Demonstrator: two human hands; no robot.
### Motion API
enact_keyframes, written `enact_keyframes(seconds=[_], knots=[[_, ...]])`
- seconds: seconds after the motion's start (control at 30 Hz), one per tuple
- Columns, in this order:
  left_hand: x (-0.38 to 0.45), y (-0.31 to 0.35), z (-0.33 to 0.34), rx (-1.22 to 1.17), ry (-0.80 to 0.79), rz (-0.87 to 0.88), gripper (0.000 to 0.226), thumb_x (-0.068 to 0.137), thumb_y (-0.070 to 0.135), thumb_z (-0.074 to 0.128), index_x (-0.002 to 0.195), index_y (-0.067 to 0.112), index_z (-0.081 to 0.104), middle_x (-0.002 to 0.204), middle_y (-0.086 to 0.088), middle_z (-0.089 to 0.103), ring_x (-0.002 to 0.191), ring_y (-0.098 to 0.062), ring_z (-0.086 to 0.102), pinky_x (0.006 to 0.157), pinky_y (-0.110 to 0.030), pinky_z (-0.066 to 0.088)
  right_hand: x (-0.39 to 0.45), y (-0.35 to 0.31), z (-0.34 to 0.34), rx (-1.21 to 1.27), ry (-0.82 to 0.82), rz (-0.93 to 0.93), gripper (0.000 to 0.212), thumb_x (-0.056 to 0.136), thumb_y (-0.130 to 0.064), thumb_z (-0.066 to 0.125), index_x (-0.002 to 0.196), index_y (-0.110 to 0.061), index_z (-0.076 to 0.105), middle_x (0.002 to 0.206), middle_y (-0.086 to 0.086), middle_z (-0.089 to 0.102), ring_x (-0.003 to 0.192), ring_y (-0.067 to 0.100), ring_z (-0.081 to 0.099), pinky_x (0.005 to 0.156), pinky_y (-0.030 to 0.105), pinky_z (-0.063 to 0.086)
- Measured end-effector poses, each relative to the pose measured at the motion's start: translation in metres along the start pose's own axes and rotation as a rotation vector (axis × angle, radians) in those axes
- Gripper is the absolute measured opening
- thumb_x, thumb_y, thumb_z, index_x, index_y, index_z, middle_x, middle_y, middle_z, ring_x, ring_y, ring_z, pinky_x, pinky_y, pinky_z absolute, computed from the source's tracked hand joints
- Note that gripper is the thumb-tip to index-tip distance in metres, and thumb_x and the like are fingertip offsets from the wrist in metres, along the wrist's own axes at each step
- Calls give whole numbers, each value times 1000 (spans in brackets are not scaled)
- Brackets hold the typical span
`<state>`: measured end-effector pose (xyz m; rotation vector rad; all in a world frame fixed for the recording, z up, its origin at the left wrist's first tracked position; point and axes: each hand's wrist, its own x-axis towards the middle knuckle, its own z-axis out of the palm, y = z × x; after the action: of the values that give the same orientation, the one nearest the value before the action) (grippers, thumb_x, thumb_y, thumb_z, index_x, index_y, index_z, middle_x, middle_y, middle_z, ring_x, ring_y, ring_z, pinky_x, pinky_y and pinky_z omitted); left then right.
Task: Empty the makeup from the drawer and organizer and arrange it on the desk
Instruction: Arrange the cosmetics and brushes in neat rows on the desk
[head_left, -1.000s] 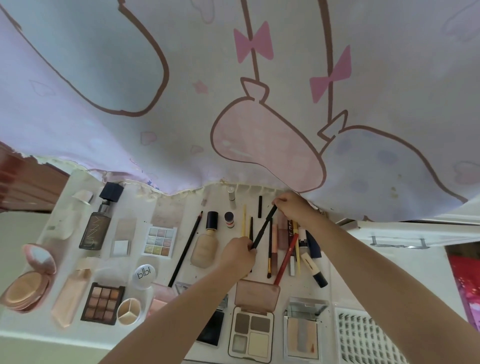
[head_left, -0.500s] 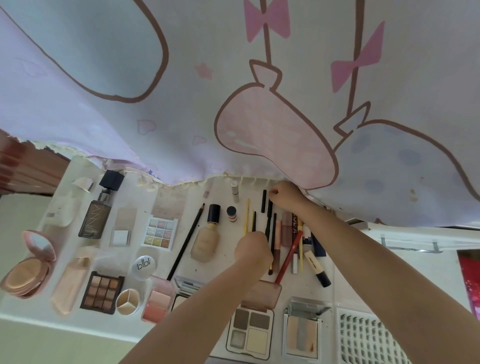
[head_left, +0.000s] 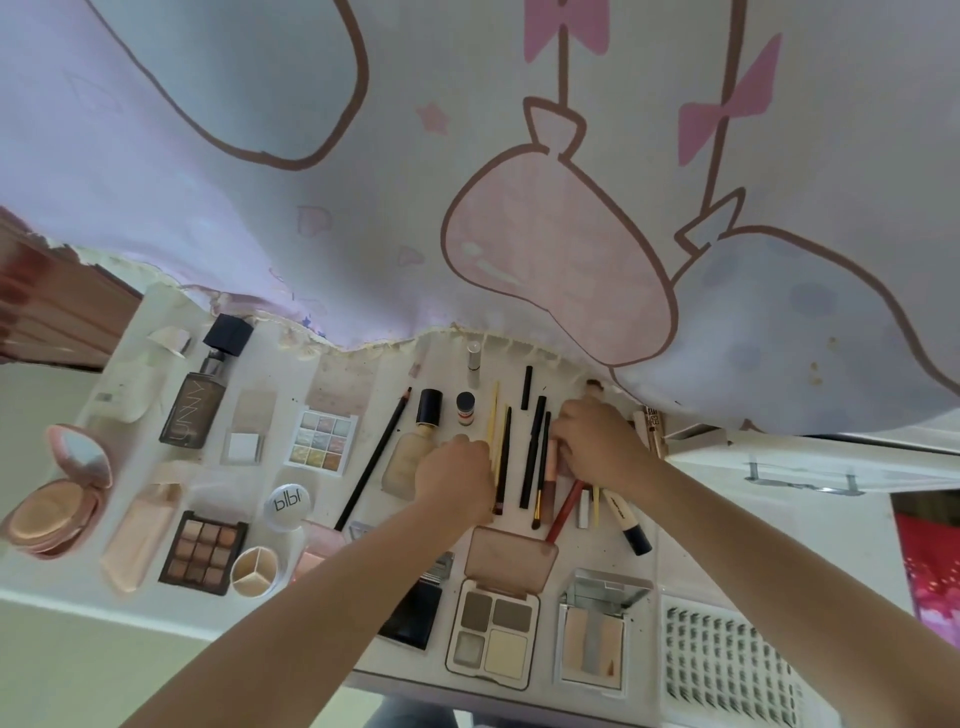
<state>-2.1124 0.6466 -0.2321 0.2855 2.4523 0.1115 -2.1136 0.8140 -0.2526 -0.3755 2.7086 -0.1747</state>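
Curtain (head_left: 519, 182) overhangs the desk's (head_left: 696, 551) far edge; makeup crowds the rest

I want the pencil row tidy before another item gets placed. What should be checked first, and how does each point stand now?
1. Left hand free to reach: cannot tell; its fingers curl at the yellow pencils, grip hidden.
2. Right hand free: not ok; it rests on the pink sticks.
3. Black pencils parallel: ok, lying side by side.
4. Red pencil lined up: not ok, it slants across the row.
5. Navy-capped tube straight: not ok, angled outward.
6. Long black pencil clear of the foundation bottle: ok, a gap shows.
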Motion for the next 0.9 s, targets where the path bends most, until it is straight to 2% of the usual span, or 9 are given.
enact_keyframes(seconds=[0.1,0.2,0.33,0.47,0.53,0.63,0.73,0.87,0.9], knots=[[-2,-8,-1,-15,23,9,30,92,28,46,119,16,49,118,-3,51,101,-20,56,77,-31,47,-4,-3,5,-133,94,-121,24,73,-11,66,97,-13,69,97,6,59,98,26,51,81,35,38],[-10,-15,-1,-19,78,33,32,97,28,35,123,15,48,120,-3,51,104,-20,55,80,-29,47,-8,-9,2,-151,-38,-93,29,86,-9,48,110,-11,63,115,6,51,115,21,38,92,32,27],[-19,-21,-1,-43,112,61,33,97,29,34,121,13,50,118,-4,53,102,-19,56,84,-29,48,-9,-13,-3,-216,-79,-46,29,85,-5,44,108,-8,61,114,7,50,114,21,37,94,33,26],[-24,-26,2,-83,112,63,33,97,29,34,119,12,52,117,-5,54,100,-19,57,87,-29,48,-10,-27,-11,-333,43,-134,13,75,-7,64,87,-5,66,94,10,58,97,26,50,84,40,38],[-27,-30,4,-89,121,64,33,97,30,34,118,12,52,117,-5,53,100,-18,56,88,-29,48,-12,-36,-9,-422,-62,-207,15,78,-7,61,92,-6,67,95,10,57,98,26,49,87,40,38],[-31,-35,6,-128,134,64,31,97,29,35,118,13,52,117,-4,53,101,-17,55,88,-26,46,-17,-37,-12,-535,-64,-227,13,55,-15,81,61,-14,69,69,3,60,73,20,56,74,37,48],[-38,-39,4,-156,143,68,29,97,27,36,117,13,52,116,-4,53,101,-16,55,87,-25,44,-21,-28,-5,-586,-32,-291,23,41,-21,87,49,-20,66,59,-3,56,62,15,55,68,31,50],[-43,-40,2,-176,129,81,29,97,27,36,116,13,52,115,-4,55,101,-17,56,89,-26,45,-27,-23,-12,-584,-20,-326,23,52,-19,85,71,-22,72,77,-2,62,82,18,60,78,33,49],[-43,-40,3,-178,126,89,29,97,27,37,116,13,53,115,-5,56,102,-17,56,90,-26,45,-29,-20,-12,-541,10,-308,29,45,-20,87,70,-23,72,76,-3,64,81,17,62,75,31,50]])
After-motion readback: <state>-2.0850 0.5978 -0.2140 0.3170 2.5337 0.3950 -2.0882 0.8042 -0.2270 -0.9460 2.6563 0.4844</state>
